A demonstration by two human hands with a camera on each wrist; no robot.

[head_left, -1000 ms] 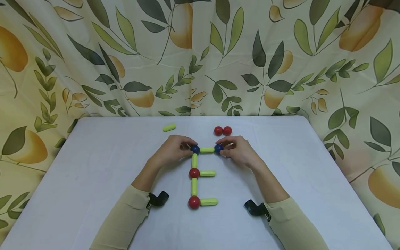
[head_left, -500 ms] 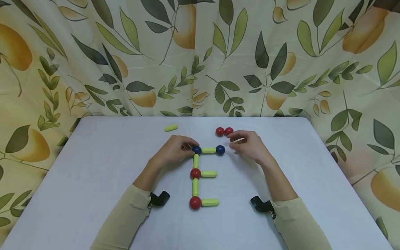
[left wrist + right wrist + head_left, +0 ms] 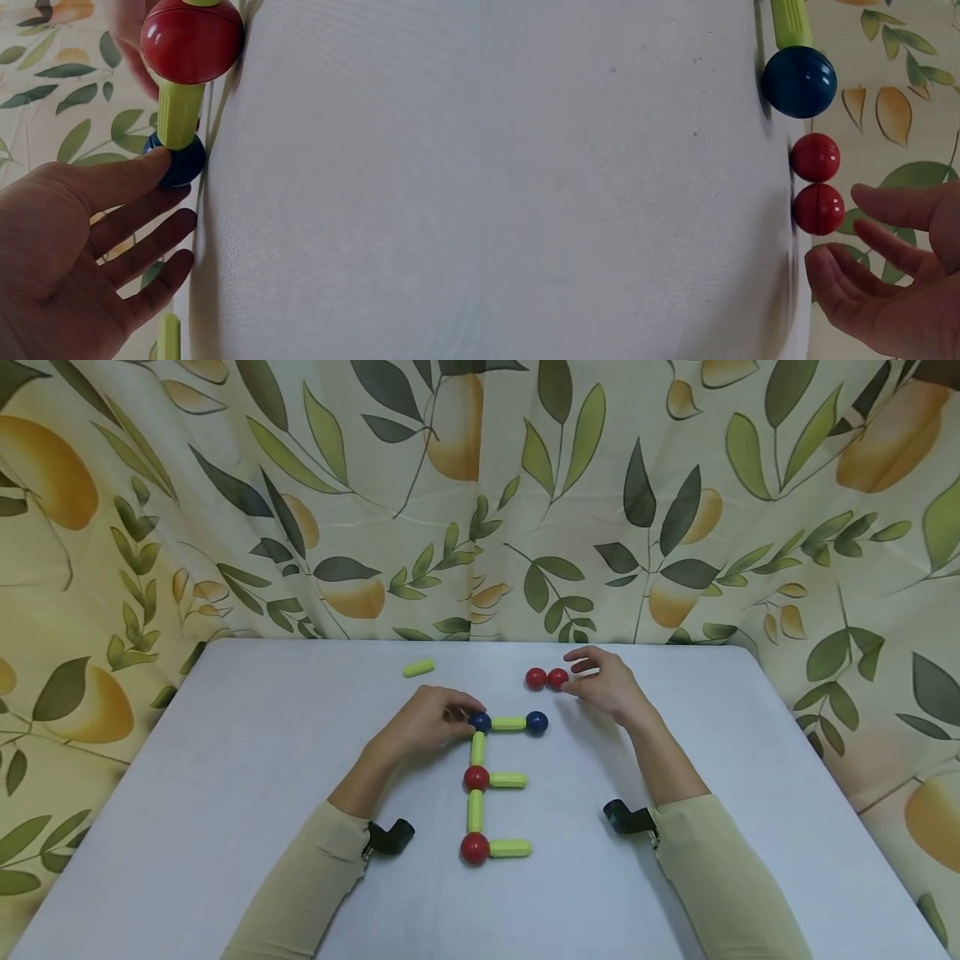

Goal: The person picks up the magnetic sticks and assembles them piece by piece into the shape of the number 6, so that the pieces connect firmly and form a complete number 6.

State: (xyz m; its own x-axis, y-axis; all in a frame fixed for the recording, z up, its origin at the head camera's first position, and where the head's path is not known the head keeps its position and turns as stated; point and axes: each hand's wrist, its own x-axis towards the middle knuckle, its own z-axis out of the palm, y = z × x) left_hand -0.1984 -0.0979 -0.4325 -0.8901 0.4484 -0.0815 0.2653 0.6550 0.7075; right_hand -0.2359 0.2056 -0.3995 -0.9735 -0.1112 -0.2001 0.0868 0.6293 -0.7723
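Observation:
An E-like shape of yellow-green rods and balls lies on the table: a blue ball [image 3: 480, 722] at its top left corner, another blue ball [image 3: 536, 723] at the top right end, a middle red ball [image 3: 476, 778] and a bottom red ball [image 3: 474, 849]. My left hand [image 3: 432, 722] pinches the corner blue ball; in the left wrist view the thumb lies against it and the other fingers are spread. Behind the shape, two loose red balls [image 3: 546, 678] touch side by side. My right hand [image 3: 609, 682] is just right of them, fingers parted and holding nothing.
A loose yellow-green rod [image 3: 418, 668] lies near the far edge of the white table [image 3: 225, 793]. A fruit-and-leaf patterned curtain [image 3: 525, 527] hangs behind. Each wrist carries a small black camera, such as the right wrist camera [image 3: 628, 818].
My right hand has let go of the right blue ball and moved away, back and to the right, to the loose red balls. My left hand stays on the corner blue ball.

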